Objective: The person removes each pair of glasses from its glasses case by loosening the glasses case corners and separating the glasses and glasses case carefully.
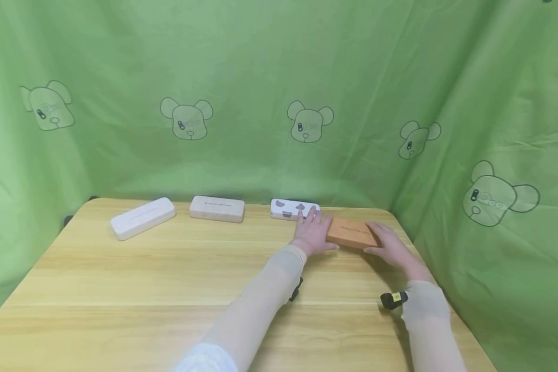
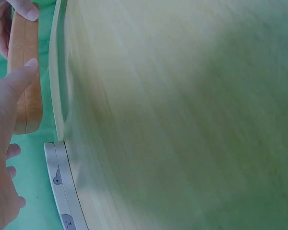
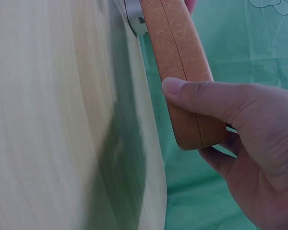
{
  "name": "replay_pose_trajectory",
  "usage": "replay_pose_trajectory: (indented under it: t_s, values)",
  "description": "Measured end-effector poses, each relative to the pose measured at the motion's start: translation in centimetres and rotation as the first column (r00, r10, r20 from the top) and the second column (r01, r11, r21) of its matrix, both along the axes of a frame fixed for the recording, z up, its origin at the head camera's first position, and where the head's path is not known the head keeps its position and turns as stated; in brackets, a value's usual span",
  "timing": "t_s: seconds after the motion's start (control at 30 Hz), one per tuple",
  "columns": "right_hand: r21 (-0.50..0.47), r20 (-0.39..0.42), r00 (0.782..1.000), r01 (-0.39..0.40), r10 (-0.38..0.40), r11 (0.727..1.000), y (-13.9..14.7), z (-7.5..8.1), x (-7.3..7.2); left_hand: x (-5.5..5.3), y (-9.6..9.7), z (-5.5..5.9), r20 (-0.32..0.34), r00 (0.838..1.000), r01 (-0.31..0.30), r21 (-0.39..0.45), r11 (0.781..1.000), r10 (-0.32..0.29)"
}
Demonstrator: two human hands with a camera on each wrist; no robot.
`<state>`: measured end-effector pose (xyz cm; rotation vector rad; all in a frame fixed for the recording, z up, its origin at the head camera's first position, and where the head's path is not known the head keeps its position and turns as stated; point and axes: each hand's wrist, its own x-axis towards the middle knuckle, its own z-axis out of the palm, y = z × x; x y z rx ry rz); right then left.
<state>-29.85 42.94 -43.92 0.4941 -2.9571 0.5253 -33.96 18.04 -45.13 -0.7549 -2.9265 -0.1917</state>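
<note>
Two pale-sleeved forearms (image 1: 260, 299) lie closest to my head camera, reaching over one wooden tabletop (image 1: 167, 289), with two black wrist devices (image 1: 393, 299) at the cuffs. I count four slim cases: one orange case (image 1: 351, 233), one spotted case (image 1: 283, 207), one beige case (image 1: 217, 207) and one white case (image 1: 142, 218). The orange one is between my two hands, raised above the far right part of the tabletop. My right grip (image 1: 392, 247) pinches its right end, thumb on the near face and fingers behind. My left grip (image 1: 312, 236) holds the other end, thumb on the near face; the index finger seems to lie on the far side, though the case largely hides it, and three fingers are spread clear. Those fingers partly cover the spotted case at the far edge. Beige and white are well apart to the left. Five bear heads (image 1: 310, 124) mark the green curtain (image 1: 246, 62).
</note>
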Motion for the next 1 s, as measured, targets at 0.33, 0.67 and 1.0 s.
replay_pose_trajectory:
  t_s: [0.33, 0.67, 1.0]
  values:
    - [0.009, -0.04, 0.999, -0.022, 0.022, 1.0, -0.6, 1.1, 0.6, 0.0, 0.0, 0.3, -0.042, 0.999, 0.008, 0.013, 1.0, -0.007]
    - [0.008, -0.045, 0.999, -0.02, 0.02, 1.0, -0.5, 1.9, 1.2, 0.5, -0.4, 1.0, -0.05, 0.998, 0.033, 0.044, 0.998, -0.03]
    - [0.011, -0.072, 0.996, -0.043, 0.044, 0.999, -0.8, 2.6, 1.6, 1.0, -0.8, 1.1, -0.082, 0.996, 0.047, 0.096, 0.994, -0.039]
